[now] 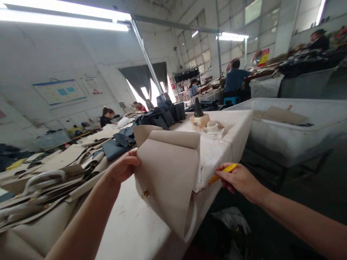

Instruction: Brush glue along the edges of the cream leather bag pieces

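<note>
A beige leather-like bag [168,162] stands tilted over the near end of the covered table, with a gold-coloured metal fitting [145,194] low on its left side. My left hand [126,166] is closed on the bag's left edge, thumb and fingers pinching it. Just off the bag's right side, my right hand [234,180] is closed round a slim yellow-handled tool [230,168]. The tool's lower tip is close to the table edge, too small to make out its kind. A pale strip [192,220] shows under the bag's lower right edge.
On the table [241,126] stand a stained pot with a black cone [198,108] and a small white dish [213,127]. Dark blue bags [162,113] and beige pieces [67,159] are heaped behind and left. A large white bin [292,137] is at right; people work farther back.
</note>
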Demonstrator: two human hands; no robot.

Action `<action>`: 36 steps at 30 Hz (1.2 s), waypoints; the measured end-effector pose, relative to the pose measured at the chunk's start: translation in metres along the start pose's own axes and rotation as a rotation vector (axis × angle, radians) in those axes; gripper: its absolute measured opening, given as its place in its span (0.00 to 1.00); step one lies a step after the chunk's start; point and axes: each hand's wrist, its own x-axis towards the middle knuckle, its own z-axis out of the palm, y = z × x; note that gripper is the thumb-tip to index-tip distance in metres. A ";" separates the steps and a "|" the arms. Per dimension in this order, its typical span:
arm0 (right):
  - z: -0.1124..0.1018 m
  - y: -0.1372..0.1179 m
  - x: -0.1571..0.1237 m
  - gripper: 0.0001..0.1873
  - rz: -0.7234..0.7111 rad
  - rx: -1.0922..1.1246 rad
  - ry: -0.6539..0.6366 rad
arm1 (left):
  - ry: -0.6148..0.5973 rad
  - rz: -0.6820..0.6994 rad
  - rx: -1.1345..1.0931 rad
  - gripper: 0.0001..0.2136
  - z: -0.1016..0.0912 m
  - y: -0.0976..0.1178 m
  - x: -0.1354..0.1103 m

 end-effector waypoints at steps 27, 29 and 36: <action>-0.007 -0.020 -0.006 0.09 -0.100 0.033 0.034 | 0.590 0.096 -0.083 0.09 0.044 -0.006 -0.003; -0.002 -0.022 -0.007 0.08 -0.097 0.050 -0.004 | 0.550 0.070 -0.019 0.09 0.045 -0.006 -0.004; 0.017 -0.009 -0.007 0.05 0.023 -0.083 -0.105 | 0.412 -0.029 0.097 0.11 0.032 0.013 -0.008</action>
